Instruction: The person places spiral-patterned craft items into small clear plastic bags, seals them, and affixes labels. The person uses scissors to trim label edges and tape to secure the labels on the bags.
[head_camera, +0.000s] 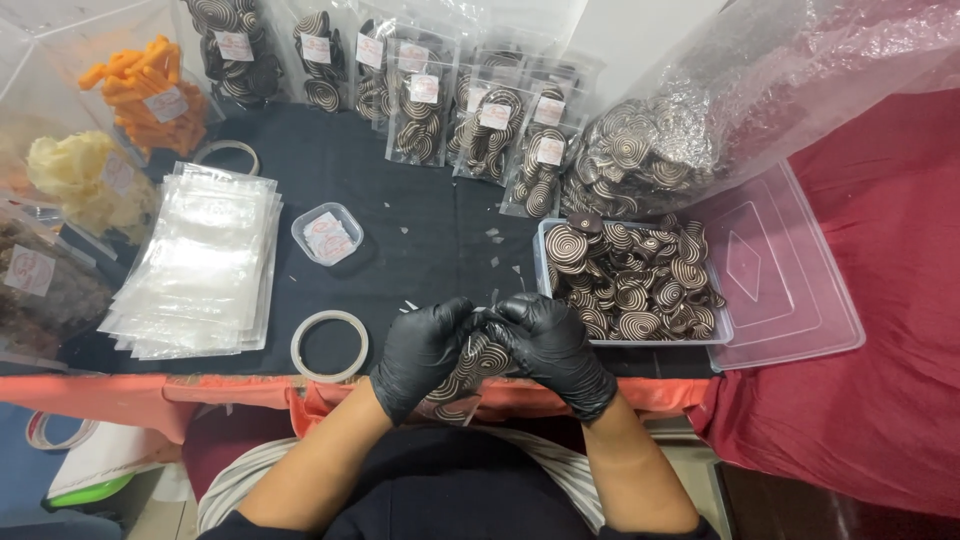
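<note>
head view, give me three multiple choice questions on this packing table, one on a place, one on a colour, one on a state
1. Where does the stack of empty clear bags lie?
A. left of the hands
B. inside the tub
C. on the red cloth

2. What colour are the gloves on the left hand and right hand?
A. blue
B. black
C. white

3. What state is the clear tub of spiral crackers in?
A. lidded
B. empty
C. open and filled

Answers: 1 A, the stack sits on the black cloth at the left. 2 B, both gloves are black. 3 C, the crackers lie uncovered, with the tub's lid set beside it at the right.
</note>
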